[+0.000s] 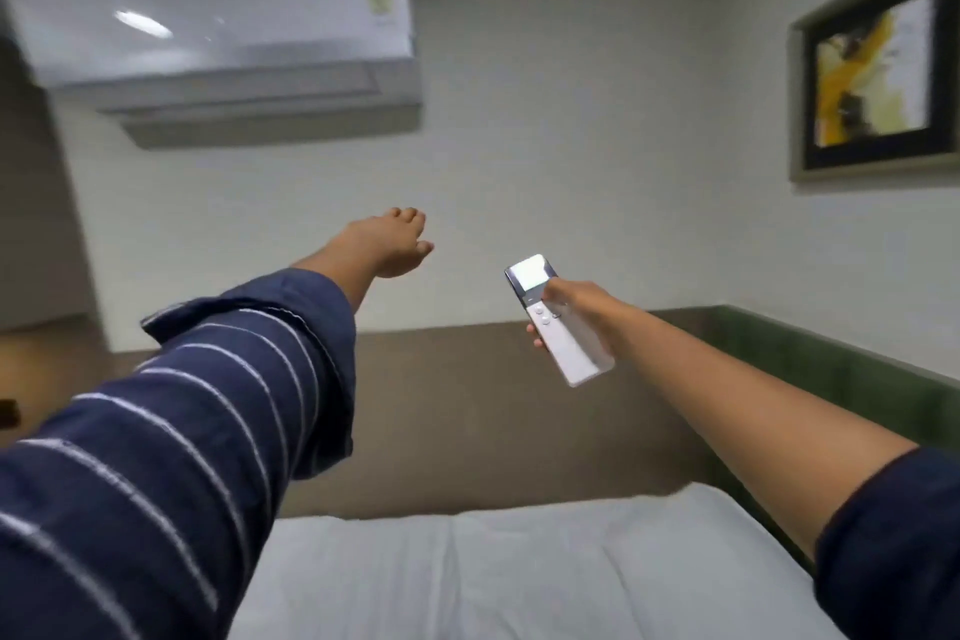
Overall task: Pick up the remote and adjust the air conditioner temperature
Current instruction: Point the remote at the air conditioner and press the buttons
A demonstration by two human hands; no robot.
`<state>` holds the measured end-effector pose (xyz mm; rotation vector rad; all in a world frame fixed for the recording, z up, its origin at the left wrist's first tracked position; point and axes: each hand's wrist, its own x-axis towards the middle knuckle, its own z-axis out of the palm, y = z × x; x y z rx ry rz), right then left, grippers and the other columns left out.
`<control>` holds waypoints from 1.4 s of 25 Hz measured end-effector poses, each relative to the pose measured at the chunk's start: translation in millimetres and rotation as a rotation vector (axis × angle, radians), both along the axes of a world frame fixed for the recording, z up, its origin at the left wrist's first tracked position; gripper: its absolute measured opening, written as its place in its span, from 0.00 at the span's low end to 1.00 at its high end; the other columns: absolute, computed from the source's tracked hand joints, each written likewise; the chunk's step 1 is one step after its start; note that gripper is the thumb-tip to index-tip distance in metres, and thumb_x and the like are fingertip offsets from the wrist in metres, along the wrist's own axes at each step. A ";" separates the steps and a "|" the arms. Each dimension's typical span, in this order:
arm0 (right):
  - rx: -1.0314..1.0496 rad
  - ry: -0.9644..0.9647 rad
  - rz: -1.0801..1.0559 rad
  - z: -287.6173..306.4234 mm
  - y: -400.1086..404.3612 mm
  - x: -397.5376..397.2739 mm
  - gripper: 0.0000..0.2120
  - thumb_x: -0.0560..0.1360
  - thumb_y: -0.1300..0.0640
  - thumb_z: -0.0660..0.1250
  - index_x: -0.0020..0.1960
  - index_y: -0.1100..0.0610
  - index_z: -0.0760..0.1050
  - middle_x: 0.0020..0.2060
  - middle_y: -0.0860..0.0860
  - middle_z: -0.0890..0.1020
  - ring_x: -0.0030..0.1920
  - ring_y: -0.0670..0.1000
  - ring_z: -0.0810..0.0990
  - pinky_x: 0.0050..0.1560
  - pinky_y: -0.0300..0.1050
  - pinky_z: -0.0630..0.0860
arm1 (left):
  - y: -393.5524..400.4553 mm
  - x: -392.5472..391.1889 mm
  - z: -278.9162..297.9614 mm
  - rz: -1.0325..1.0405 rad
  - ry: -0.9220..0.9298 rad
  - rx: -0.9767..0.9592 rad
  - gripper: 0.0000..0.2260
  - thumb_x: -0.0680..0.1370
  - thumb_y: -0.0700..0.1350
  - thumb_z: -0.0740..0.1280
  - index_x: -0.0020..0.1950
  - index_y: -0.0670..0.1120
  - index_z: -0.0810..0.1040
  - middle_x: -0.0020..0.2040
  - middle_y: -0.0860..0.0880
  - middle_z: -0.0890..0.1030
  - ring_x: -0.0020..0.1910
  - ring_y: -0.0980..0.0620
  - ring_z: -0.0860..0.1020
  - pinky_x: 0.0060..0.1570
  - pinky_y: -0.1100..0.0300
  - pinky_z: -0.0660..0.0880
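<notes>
Striped sleeve [171, 431] is filling the lower left, closest to the camera, and the left hand [387, 242] at the end of it is reaching out empty, fingers loosely spread, not touching anything. Below both arms the bed [467, 577] is lying white and flat.

Right hand [566, 301] is wrapping around the remote [558, 320], thumb side sitting up near the small round buttons just under the bright screen, fingertips curling around the far edge. Remote is up in the air, well apart from the bed, top end tilting up and left toward the AC [218, 31] mounted high on the wall.

So pickup looks done, and the aiming/pressing part is what's happening, I'd guess. Next move probably needs the thumb landing on the temperature button while keeping the remote pointed at the AC. Can't read the screen or button labels, too blurry.
</notes>
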<state>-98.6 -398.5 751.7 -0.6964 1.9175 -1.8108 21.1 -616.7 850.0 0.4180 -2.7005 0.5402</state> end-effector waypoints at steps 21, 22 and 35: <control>-0.091 0.087 0.185 164.1 -249.9 97.2 0.06 0.75 0.62 0.56 0.49 0.62 0.70 0.37 0.62 0.81 0.30 0.57 0.82 0.32 0.44 0.78 | -190.5 140.7 108.1 0.316 0.144 -0.110 0.29 0.83 0.54 0.47 0.80 0.42 0.46 0.81 0.46 0.48 0.80 0.48 0.49 0.78 0.51 0.51; -0.095 0.089 0.190 164.9 -249.0 99.5 0.06 0.75 0.62 0.56 0.49 0.62 0.69 0.37 0.62 0.81 0.31 0.57 0.82 0.33 0.44 0.78 | -190.6 142.7 109.6 0.313 0.150 -0.101 0.29 0.83 0.54 0.47 0.80 0.42 0.46 0.81 0.46 0.48 0.80 0.48 0.48 0.78 0.51 0.51; -0.074 0.068 0.334 135.7 -249.1 114.7 0.08 0.73 0.66 0.54 0.50 0.64 0.69 0.40 0.62 0.82 0.34 0.58 0.84 0.35 0.45 0.80 | -167.5 154.6 85.8 0.357 0.112 -0.111 0.29 0.83 0.52 0.50 0.80 0.42 0.46 0.81 0.46 0.50 0.80 0.47 0.51 0.76 0.51 0.54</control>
